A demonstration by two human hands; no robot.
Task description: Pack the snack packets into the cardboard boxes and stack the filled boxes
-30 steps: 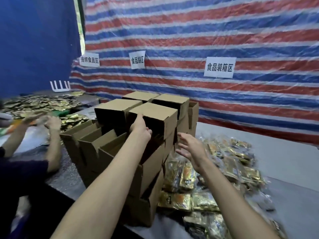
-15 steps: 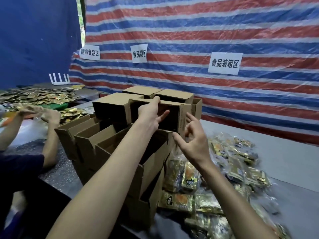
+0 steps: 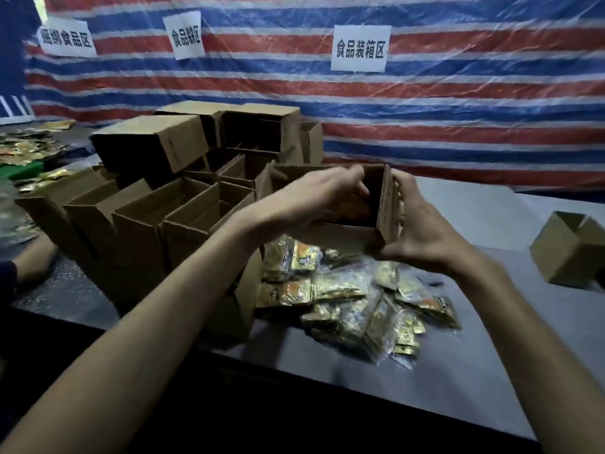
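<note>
Cardboard box [image 3: 347, 235], open-topped, held in the air just above the snack packet pile [image 3: 353, 299]. Left hand [image 3: 314, 199] curled over its rim, fingertips inside; right hand [image 3: 422, 231] gripping its right wall. Stacked open boxes [image 3: 157, 204] left of pile; lone box [image 3: 569, 257] well right of it

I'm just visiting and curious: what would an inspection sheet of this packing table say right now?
Surface: grey table, partly covered.
Job's things: held box, open, in the air above the snack packets; stacked boxes at left; lone box at right.
Clutter: more packets far left.
Hands: left hand and right hand both grip the held box.
Cables: nothing seen.
Surroundings: striped tarp with paper signs; another person's arm at left.
</note>
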